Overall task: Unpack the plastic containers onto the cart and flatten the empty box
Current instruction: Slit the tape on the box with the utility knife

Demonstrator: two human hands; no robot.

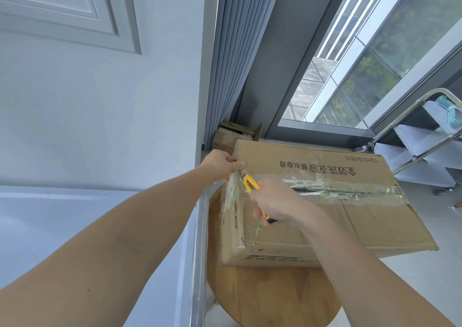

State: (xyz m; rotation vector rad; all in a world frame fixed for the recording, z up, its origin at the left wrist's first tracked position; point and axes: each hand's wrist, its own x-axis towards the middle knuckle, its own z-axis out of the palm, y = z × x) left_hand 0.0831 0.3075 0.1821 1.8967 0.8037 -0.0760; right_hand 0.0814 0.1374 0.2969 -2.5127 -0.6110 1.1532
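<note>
While one large cardboard box (350, 221) sits closed on the single round wooden table (270, 296), both of the person's hands work at its left end. The box lies at the table's far edge, its right end jutting out past the table. One wide band of clear tape (350, 189) runs left to right along the top seam and wraps down the left face, wrinkled and partly lifted. A dark slit shows in the seam just right of the right hand.

The left hand (220, 164) is at the box's far left top corner, its fingers and thumb curled and pinching a loose edge of tape there. The right hand (275, 199) is closed in a fist round one yellow utility knife (251, 183), whose front end lies on the tape at the left end of the seam; its black rear end pokes out below the fingers.

A second, smaller cardboard box (225, 136) stands just beyond the first, at the foot of the grey curtain (232, 64), with a flap raised. To the right, near the window (375, 64), stands one cart (425, 149) with a chrome frame and grey shelves; a bundle of pale hangers (447, 104) lies on its top shelf. The cart is well apart from both hands.
</note>
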